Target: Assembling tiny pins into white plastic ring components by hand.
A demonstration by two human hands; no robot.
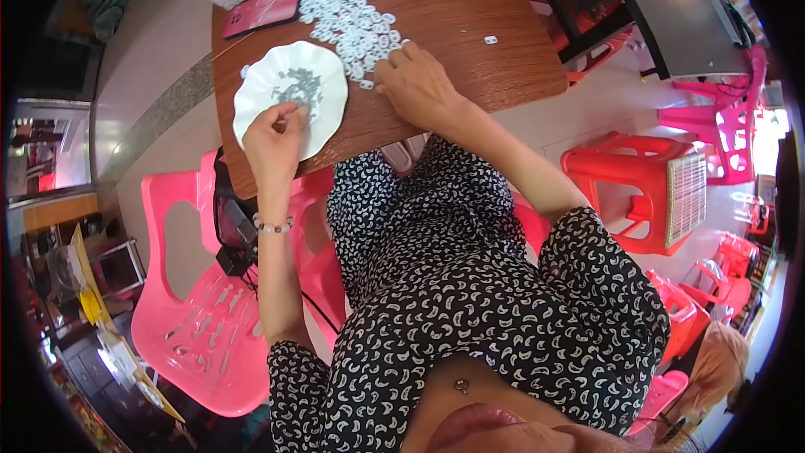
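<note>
A white plate (333, 105) with a wavy rim lies at the table's left front, small grey pieces (298, 88) scattered in its middle. Over its near side my left hand (275, 138) is closed, thumb and fingertips pinched together; whatever they hold is too small to name. To the right of the plate, a large heap of small white oval pieces with holes (348, 13) spreads from the back of the table. My right hand (417, 85) rests at the heap's near right edge, fingers curled down against the pieces. The back of that hand hides what its fingertips grip.
The brown wooden table (470, 0) carries a pink phone (262, 13) behind the plate. One stray white piece (490, 39) lies at the right. A pink chair (197, 335) stands at my left, and a red stool (620, 189) is on the right.
</note>
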